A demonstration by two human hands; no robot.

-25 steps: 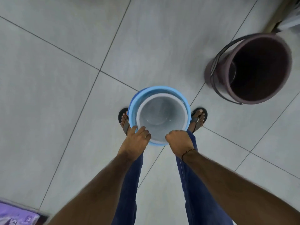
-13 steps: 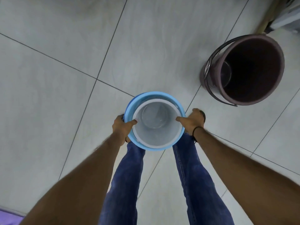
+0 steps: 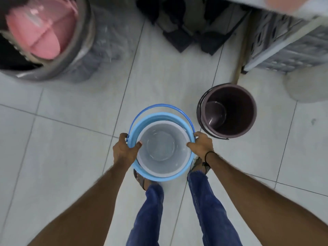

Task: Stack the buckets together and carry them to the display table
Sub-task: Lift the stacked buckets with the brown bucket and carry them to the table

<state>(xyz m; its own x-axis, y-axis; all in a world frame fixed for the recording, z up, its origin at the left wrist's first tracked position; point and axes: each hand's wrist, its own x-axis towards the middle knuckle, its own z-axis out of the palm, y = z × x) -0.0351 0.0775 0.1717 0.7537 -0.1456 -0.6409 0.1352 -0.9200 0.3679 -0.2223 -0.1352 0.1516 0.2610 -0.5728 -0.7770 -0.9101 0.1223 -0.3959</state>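
Note:
A white bucket (image 3: 162,148) sits nested inside a light blue bucket (image 3: 154,118) with a blue wire handle. I hold this stack above the floor, over my feet. My left hand (image 3: 125,150) grips the stack's left rim, thumb hooked inside. My right hand (image 3: 201,145) grips the right rim the same way. A dark maroon bucket (image 3: 229,110) with a black handle stands upright on the tiles just right of the stack and a little farther away, with a smaller vessel inside it.
A large grey drum (image 3: 58,55) holding a pink lid (image 3: 35,32) stands at the far left. Dark bags (image 3: 188,31) lie at the far middle. A grey lattice crate (image 3: 287,41) and a wooden stick (image 3: 242,50) are at the far right. Pale floor tiles (image 3: 71,157) surround me.
The stacked buckets have come up off the floor in both hands. My view has tilted up, so the drum, the bags and the crate now show.

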